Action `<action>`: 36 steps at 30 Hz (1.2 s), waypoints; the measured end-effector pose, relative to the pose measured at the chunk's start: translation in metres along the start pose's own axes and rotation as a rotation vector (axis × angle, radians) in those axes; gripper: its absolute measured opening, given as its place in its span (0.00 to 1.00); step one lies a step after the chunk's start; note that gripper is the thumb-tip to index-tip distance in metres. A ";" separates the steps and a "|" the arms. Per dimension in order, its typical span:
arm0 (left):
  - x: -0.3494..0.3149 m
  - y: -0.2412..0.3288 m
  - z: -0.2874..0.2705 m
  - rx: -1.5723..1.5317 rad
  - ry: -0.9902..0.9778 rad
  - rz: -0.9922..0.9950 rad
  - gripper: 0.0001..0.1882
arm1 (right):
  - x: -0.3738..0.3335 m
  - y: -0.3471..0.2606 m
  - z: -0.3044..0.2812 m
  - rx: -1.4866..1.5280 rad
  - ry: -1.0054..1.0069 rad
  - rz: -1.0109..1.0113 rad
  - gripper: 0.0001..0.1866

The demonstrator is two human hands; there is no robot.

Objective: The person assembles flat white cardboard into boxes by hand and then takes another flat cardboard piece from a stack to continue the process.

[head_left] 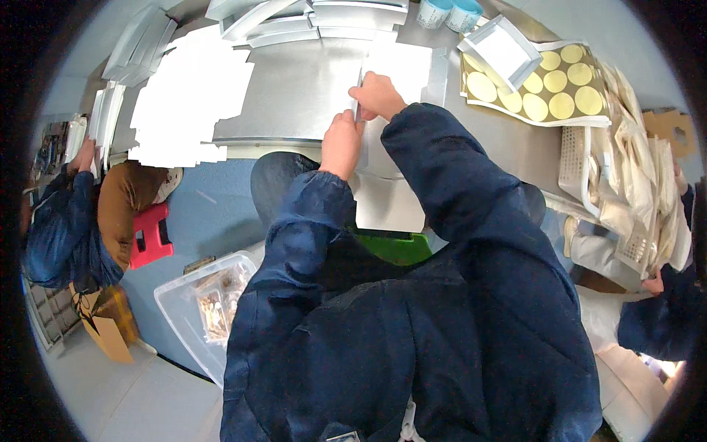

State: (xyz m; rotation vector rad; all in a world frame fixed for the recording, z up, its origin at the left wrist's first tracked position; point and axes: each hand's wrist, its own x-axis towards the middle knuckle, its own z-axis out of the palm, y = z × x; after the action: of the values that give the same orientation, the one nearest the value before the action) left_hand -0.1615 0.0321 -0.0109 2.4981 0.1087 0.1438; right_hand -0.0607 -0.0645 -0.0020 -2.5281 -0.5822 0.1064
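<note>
A white cardboard box blank (405,70) lies partly unfolded at the table's front, and one panel of it hangs over the near edge. Along its left side a narrow flap stands up. My left hand (343,142) is closed on the near part of that flap, fingers pressed together. Just beyond it and to the right, my right hand (379,96) pinches the same flap farther up. The two hands nearly touch, and the fingertips partly hide the fold. To their left is a spread pile of flat white blanks (184,103).
Folded grey-white box trays (353,15) line the table's back. At right, a small tray (504,48) sits on a sheet of round yellow stickers (560,81), near blue rolls (449,13). A white basket (574,158) and a clear bin (184,302) flank me. Co-workers sit both sides.
</note>
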 end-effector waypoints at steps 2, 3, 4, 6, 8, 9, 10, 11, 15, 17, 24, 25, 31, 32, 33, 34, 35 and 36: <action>0.002 -0.003 0.002 0.052 -0.017 0.007 0.10 | -0.011 0.007 0.003 0.004 0.077 -0.047 0.07; 0.003 -0.001 0.002 0.105 -0.029 0.010 0.09 | -0.017 0.014 0.004 0.046 -0.017 -0.057 0.08; 0.001 0.001 0.001 0.101 -0.035 0.017 0.09 | -0.028 0.020 0.007 0.109 -0.083 -0.054 0.08; 0.003 0.013 0.000 0.116 -0.081 0.014 0.08 | -0.052 0.038 0.022 0.363 -0.128 0.012 0.08; 0.005 0.010 0.002 0.137 -0.083 0.018 0.08 | -0.071 0.040 0.044 0.670 -0.115 0.121 0.07; 0.003 0.009 0.000 0.164 -0.091 0.004 0.09 | -0.077 0.024 0.039 0.861 -0.203 0.381 0.07; 0.002 0.008 -0.002 0.116 -0.102 -0.062 0.11 | -0.083 0.020 0.044 0.866 -0.198 0.383 0.07; 0.002 0.008 -0.004 0.118 -0.105 -0.047 0.11 | -0.088 0.016 0.043 0.936 -0.171 0.244 0.08; -0.003 -0.007 -0.009 0.011 -0.053 -0.107 0.17 | -0.102 -0.017 0.027 1.652 -0.119 0.634 0.14; -0.004 -0.008 -0.010 -0.022 -0.060 -0.116 0.15 | -0.107 -0.020 0.024 1.674 -0.113 0.625 0.13; -0.011 0.016 -0.013 0.133 -0.034 -0.128 0.10 | -0.110 -0.008 0.034 0.851 -0.069 -0.184 0.10; -0.009 0.028 -0.012 0.117 -0.010 -0.114 0.10 | -0.105 0.009 0.037 0.983 -0.045 -0.241 0.10; -0.009 0.009 -0.013 0.286 0.037 -0.093 0.07 | -0.027 -0.027 -0.023 -0.195 0.531 -0.489 0.13; -0.008 0.011 -0.010 0.298 0.028 -0.114 0.07 | -0.017 -0.025 -0.025 -0.196 0.538 -0.497 0.13; -0.008 0.008 -0.007 0.313 0.015 -0.136 0.07 | -0.007 -0.024 -0.025 -0.388 0.406 -0.705 0.11; -0.008 0.000 -0.001 0.388 0.043 -0.060 0.06 | 0.000 -0.024 -0.024 -0.582 0.264 -0.907 0.10; -0.009 0.002 -0.001 0.389 0.039 -0.067 0.06 | 0.003 -0.024 -0.020 -0.576 0.259 -0.909 0.10; -0.010 0.005 0.001 0.416 0.056 -0.087 0.06 | 0.006 -0.024 -0.017 -0.653 -0.042 -0.846 0.08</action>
State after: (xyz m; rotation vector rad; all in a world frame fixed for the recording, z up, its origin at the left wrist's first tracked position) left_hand -0.1713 0.0259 -0.0098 2.8974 0.2969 0.1698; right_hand -0.0614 -0.0518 0.0257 -2.6036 -1.8853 -0.3991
